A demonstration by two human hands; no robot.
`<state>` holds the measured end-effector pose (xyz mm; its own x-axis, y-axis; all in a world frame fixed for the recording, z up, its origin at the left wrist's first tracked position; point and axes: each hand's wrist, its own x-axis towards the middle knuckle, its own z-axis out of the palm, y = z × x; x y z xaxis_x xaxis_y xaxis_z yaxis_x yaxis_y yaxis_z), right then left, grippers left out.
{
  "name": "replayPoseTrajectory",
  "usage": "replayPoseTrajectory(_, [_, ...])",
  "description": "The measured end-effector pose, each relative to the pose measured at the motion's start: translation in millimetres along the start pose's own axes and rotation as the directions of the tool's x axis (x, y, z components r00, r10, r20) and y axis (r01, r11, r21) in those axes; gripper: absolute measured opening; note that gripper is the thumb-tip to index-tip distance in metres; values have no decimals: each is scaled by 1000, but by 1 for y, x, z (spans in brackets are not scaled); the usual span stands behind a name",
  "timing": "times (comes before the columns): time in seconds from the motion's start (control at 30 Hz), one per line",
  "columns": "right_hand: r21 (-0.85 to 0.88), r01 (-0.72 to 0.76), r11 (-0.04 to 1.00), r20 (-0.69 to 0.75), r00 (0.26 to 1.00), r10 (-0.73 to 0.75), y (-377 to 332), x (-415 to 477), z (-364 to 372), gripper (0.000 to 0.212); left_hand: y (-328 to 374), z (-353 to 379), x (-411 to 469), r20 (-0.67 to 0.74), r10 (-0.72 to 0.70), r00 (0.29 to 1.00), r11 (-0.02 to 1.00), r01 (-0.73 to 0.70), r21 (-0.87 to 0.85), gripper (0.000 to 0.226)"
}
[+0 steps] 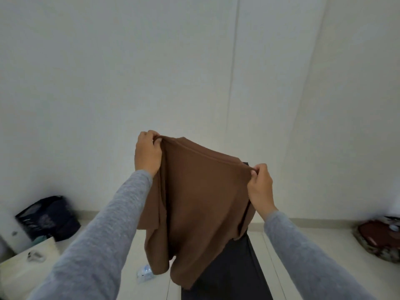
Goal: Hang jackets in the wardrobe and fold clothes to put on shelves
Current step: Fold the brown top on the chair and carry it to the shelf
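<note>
Both arms wear long grey knit sleeves [104,241], heathered, ending at the wrists. Left hand [148,151] and right hand [260,187] bare, no gloves.

Dim, even indoor light — soft and slightly blurred all over.

No glare and no hard shadows; the pale wall [108,83] fades greyer toward the corners. Wide-angle bending curves the wall seam, and the edges — the black bag [47,217] at lower left especially — look smeared.

A shirt [201,204] hangs at centre before the wall [129,72], above a mat [233,273] on the floor [303,234]. A basket [46,217] stands far left by the wall; a cushion [379,239] lies far right.
</note>
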<state>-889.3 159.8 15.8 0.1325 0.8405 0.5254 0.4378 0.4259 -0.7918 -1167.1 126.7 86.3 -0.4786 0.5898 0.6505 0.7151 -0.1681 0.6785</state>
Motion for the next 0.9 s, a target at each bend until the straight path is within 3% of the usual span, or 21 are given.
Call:
replayPoseTrajectory(0.1, [14,49,999,-14,999,-49,-10,-14,-26,17,18,-10,-23,14,-58,998,998,59,-27,18])
replayPoseTrajectory(0.23, [-9,134,991,108,985,-132,-18,-43,-75,14,47,-27,-63,2,-171,985,980,170,-100,22])
replayPoseTrajectory(0.37, [-236,287,928,240,943,-231,-20,-87,-129,6,70,-46,-114,-11,-270,963,944,263,-197,20])
replayPoseTrajectory(0.43, [-349,296,889,224,948,-227,-17,-112,-152,7,79,-57,-148,16,-251,968,953,250,-171,14])
replayPoseTrajectory(0.57, [-394,182,901,77,983,-165,-13,-150,-177,12,85,-80,-204,61,-188,980,978,192,-79,12])
replayPoseTrajectory(0.7, [-392,118,912,37,993,-113,-13,-170,-194,17,80,-91,-246,51,-155,987,987,152,52,11])
replayPoseTrajectory(0.83, [-452,31,892,166,985,50,7,-194,-207,36,61,-92,-277,58,-196,979,975,189,116,10])
replayPoseTrajectory(0.9, [-484,31,875,309,941,137,21,-206,-208,47,50,-91,-292,85,-219,972,967,204,151,9])
